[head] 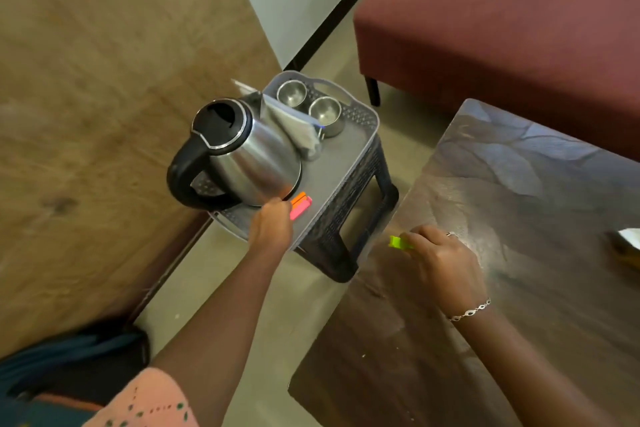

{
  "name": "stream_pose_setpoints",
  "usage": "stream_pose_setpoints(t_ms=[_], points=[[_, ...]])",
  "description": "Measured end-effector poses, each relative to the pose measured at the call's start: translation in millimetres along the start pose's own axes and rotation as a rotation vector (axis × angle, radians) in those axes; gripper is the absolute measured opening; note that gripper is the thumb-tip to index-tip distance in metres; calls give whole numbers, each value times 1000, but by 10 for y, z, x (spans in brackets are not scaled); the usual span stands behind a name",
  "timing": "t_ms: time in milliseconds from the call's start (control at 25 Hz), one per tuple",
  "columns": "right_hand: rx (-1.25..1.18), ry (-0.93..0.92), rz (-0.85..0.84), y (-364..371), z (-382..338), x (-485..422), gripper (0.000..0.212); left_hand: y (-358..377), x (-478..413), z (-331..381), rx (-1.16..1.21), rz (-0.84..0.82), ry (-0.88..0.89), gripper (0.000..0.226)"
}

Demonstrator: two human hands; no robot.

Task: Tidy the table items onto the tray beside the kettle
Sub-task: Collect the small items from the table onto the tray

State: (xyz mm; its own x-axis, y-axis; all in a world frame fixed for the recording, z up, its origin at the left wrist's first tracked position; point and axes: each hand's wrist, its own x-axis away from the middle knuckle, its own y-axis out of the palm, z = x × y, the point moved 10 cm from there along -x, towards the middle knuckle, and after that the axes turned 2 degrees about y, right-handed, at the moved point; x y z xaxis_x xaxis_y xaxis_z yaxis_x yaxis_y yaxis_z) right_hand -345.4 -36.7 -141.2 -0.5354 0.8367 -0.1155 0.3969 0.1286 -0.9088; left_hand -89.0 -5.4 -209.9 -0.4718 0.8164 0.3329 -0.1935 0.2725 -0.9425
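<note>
Steel kettle, cups, pink clip, green clip

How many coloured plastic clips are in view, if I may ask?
3: orange clip and pink clip on the tray by the left hand; green clip in the right hand. Others may be hidden.

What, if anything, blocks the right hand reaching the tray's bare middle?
Probably nothing. The right hand, gripping the green piece, is over the table edge beside the tray, whose middle lies bare; the left hand is at the near end by the kettle.
</note>
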Motion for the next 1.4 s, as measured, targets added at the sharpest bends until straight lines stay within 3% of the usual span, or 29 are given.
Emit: stream_pose_setpoints(t_ms=[280, 440, 560, 680, 800, 920, 1080, 1200, 1320, 1400], points=[[-58, -26, -20, 116, -327, -247, 24, 340, -193, -118, -76, -99, 23, 20], [-202, 133, -96, 219, -318, -395, 39, 421, -206, -147, -127, -148, 17, 24], [-452, 331, -223, 447, -223, -491, 42, 417, -184, -173, -100, -173, 18, 24], [-798, 514, -252, 609, -201, -530, 30, 141, -93, -158, 83, -13, 0, 18], [-977, 644, -222, 712, -279, -584, 26, -235, 214, -38, 509, 258, 67, 14], [-942, 699, -205, 805, -390, -710, 22, -483, 558, 145, 664, 388, 208, 13], [-802, 681, -235, 915, -560, -884, 22, -574, 620, 199, 367, 458, 268, 34], [-788, 670, -343, 1067, -689, -949, 21, -628, 551, 116, 258, 541, 272, 26], [-860, 667, -386, 1146, -725, -991, 22, -555, 424, 66, 252, 468, 258, 15], [-761, 611, -352, 1075, -650, -1002, 30, -348, 264, -62, 287, 259, 128, 14]])
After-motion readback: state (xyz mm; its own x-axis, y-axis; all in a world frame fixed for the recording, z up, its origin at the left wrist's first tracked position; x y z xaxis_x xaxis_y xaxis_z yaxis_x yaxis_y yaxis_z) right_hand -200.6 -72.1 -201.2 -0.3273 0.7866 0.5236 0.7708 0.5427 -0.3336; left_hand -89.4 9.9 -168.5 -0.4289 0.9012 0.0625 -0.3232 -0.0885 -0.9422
